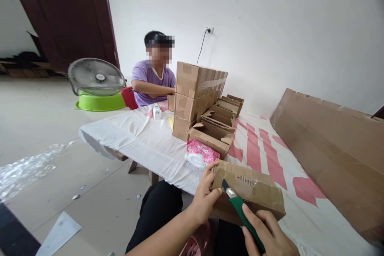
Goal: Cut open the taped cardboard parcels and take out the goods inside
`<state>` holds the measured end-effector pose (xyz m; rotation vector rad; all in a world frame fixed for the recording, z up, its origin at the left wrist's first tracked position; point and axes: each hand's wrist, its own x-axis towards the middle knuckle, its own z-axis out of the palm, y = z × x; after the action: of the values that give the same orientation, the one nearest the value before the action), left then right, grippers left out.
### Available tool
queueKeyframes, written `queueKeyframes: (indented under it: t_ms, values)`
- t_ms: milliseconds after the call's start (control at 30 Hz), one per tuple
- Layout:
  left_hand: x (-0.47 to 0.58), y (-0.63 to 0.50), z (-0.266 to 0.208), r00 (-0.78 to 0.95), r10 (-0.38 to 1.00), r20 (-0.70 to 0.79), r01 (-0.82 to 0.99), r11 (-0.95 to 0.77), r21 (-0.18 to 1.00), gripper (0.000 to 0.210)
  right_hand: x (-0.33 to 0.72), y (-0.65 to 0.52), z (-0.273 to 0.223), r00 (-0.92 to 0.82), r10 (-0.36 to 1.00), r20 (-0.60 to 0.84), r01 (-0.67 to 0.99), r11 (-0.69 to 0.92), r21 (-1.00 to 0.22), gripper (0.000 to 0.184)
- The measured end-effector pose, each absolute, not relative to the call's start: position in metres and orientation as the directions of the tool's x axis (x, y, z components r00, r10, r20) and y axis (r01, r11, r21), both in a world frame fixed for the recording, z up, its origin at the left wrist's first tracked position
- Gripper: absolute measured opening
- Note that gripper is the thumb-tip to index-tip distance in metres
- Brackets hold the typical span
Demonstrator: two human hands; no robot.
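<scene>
A closed brown cardboard box [264, 190] lies at the near edge of the cloth-covered table. My left hand [205, 194] grips its left end, with the thumb on the front side and the fingers at the top corner. In my right hand [267, 228] is a green utility knife [244, 214], its dark blade out and pointing up and left over the box top near my left thumb. Whether the blade touches the cardboard I cannot tell. Just behind the box sits a pink pack of wipes [201, 154].
Open cardboard boxes [210, 132] stand in a row behind the wipes, beside a taller stack of closed boxes [187, 80]. A person in a purple shirt [144, 76] sits beyond the stack. A large cardboard sheet [330, 148] leans at the right; a fan [97, 76] stands left.
</scene>
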<state>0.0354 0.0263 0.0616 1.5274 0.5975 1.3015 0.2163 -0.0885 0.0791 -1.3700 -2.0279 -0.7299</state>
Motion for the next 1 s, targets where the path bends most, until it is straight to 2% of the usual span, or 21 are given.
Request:
queueKeyframes:
  t_ms: [267, 367, 533, 733, 1000]
  values:
    - [0.035, 0.029, 0.062, 0.305, 0.853, 0.424, -0.222, -0.369, 0.902, 0.035, 0.215, -0.082, 0.069, -0.309, 0.593, 0.743, 0.943, 0.294, 0.156, 0.032]
    - [0.036, 0.029, 0.064, 0.300, 0.854, 0.425, -0.211, -0.375, 0.903, 0.035, 0.210, -0.080, 0.064, -0.257, 0.583, 0.771, 0.955, 0.274, 0.110, 0.032]
    - [0.037, 0.029, 0.069, 0.295, 0.860, 0.416, -0.187, -0.375, 0.908, 0.035, 0.199, -0.079, 0.054, -0.107, 0.618, 0.779, 0.976, 0.216, -0.037, 0.031]
    - [0.039, 0.030, 0.066, 0.269, 0.863, 0.427, -0.173, -0.393, 0.903, 0.036, 0.196, -0.074, 0.043, -0.117, 0.604, 0.789, 0.978, 0.209, -0.015, 0.035]
    - [0.040, 0.032, 0.062, 0.270, 0.863, 0.428, -0.152, -0.401, 0.904, 0.036, 0.190, -0.070, 0.034, -0.079, 0.611, 0.788, 0.974, 0.217, -0.070, 0.040]
